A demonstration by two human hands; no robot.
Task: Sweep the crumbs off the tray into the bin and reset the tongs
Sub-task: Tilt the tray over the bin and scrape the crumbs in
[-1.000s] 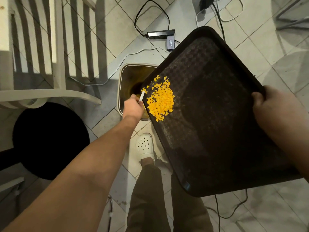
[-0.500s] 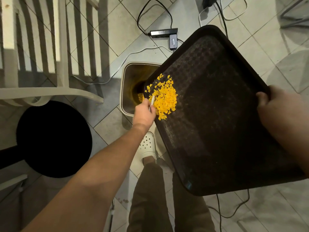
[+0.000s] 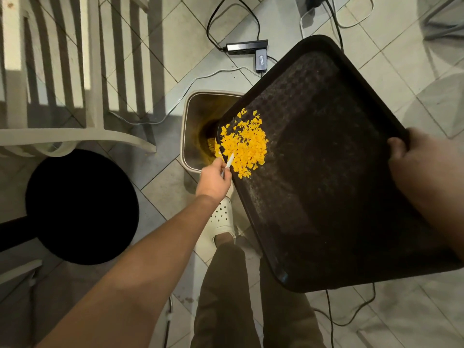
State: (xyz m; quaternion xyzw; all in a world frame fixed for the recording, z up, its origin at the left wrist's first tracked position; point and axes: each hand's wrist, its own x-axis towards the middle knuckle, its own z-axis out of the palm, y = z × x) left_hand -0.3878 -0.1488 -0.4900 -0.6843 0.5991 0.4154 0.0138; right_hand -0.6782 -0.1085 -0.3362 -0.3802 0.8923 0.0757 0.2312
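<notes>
- Where the scene begins on the far left, a pale slatted chair stands on the tiled floor, and near it sits a round black stool seat.
- Right of the stool, the left hand reaches out from a bare forearm and pinches a thin white stick-like tool between thumb and fingers; what the tool is cannot be told.
- Its tip lies at the near-left edge of the heap of yellow crumbs.
- Just beyond that hand stands the bin, open-topped, with yellow bits showing inside; the tray's left corner hangs over its mouth.
- Below the hand, a white perforated clog and dark trousers are seen.
- On the far floor lie a black power strip and several cables.
- Filling the right half, the black tray is held tilted, its textured face dark, the crumbs gathered at its left corner beside the rim.
- At the far right, the right hand grips the tray's right edge, thumb curled over the rim onto the top face.
</notes>
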